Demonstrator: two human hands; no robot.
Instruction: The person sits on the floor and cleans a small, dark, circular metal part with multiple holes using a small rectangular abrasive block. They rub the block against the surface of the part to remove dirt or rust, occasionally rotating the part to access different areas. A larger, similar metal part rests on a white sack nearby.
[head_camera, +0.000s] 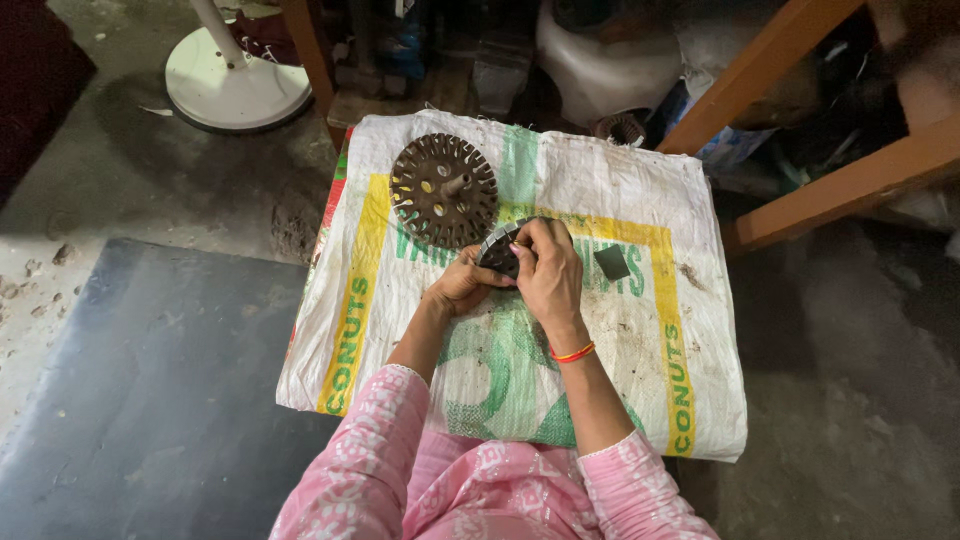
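The right hand is curling tightly over a small dark, flat piece, fingers pressing from above, while the left hand is cupping it from below, seemingly bracing it. Both are working over the woven sack, which is covering the low table; a round slotted metal disc and a dark square scrap are lying nearby

a low surface covered by a white woven sack with yellow and green print carries the things; on it, toward the far left, lies a rusty slotted metal disc; a small dark square piece lies right of centre; a concrete floor surrounds it
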